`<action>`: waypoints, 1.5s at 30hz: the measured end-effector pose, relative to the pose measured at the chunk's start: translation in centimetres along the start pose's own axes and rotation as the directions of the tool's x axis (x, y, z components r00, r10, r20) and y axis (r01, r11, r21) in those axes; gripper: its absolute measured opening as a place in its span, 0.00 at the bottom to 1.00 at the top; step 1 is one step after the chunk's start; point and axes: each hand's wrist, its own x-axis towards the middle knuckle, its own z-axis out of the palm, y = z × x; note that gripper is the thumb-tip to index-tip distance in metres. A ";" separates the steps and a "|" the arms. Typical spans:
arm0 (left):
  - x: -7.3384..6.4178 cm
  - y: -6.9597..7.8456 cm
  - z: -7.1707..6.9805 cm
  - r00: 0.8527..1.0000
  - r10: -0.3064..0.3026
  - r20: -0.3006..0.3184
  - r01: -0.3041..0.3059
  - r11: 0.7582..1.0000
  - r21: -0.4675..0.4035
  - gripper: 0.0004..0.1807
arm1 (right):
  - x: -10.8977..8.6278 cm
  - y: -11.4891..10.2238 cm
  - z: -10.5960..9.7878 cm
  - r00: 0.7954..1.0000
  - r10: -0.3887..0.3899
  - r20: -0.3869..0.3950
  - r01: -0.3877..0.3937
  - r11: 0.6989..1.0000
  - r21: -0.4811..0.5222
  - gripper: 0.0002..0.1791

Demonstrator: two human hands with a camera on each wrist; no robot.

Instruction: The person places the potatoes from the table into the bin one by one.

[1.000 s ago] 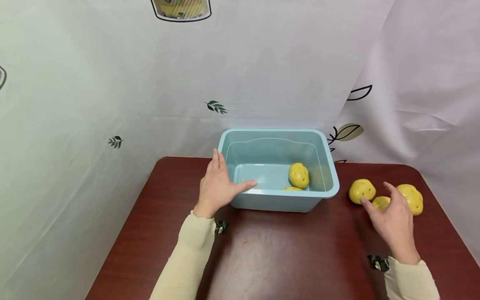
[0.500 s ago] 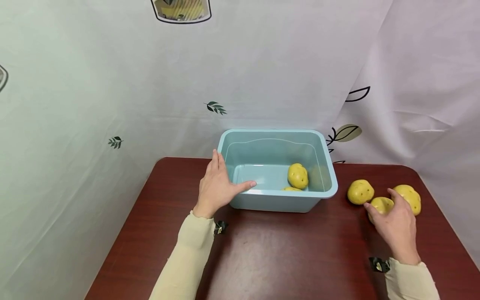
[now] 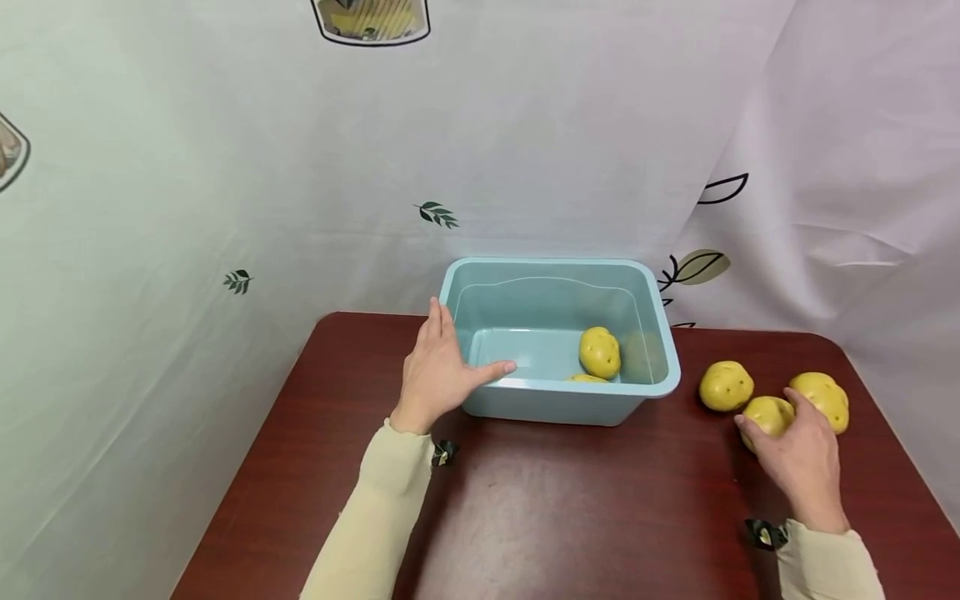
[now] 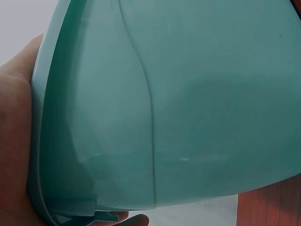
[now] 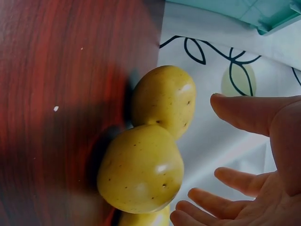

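Observation:
My left hand [image 3: 435, 375] rests at the front left corner of a light blue plastic bin [image 3: 562, 400], fingers straight along its left side and thumb extended over the front rim. In the left wrist view, the palm lies along the bin's rim [image 4: 38, 117]. At the right, my right hand [image 3: 802, 454] is spread behind a yellow potato [image 3: 768, 417], thumb on its left and fingers on its right. The right wrist view shows a gap between the fingers and this potato [image 5: 140, 169]. Another potato [image 3: 726, 386] lies to its left, and one [image 3: 821, 400] to its right.
One potato [image 3: 599, 352] lies inside the bin at the right, with another potato [image 3: 587, 378] mostly hidden behind the front rim. Bin and loose potatoes stand on a dark red wooden table [image 3: 562, 517]. A pale printed curtain [image 3: 562, 142] hangs behind and beside it.
My right hand has drawn slightly toward me, and more of the middle potato shows between thumb and fingers. The left hand stays at the bin's corner.

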 end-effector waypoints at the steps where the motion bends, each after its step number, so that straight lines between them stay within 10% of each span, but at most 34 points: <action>1: 0.0 0.0 0.0 1.000 0.001 -0.002 -0.001 1.000 0.001 0.78 | 0.0 0.2 0.0 1.000 -0.003 -0.002 0.003 1.000 -0.002 0.43; 45: 0.1 0.1 0.0 1.000 0.002 -0.006 -0.002 1.000 0.012 0.78 | 0.7 2.1 0.6 0.987 0.081 0.137 -0.077 0.996 -0.033 0.50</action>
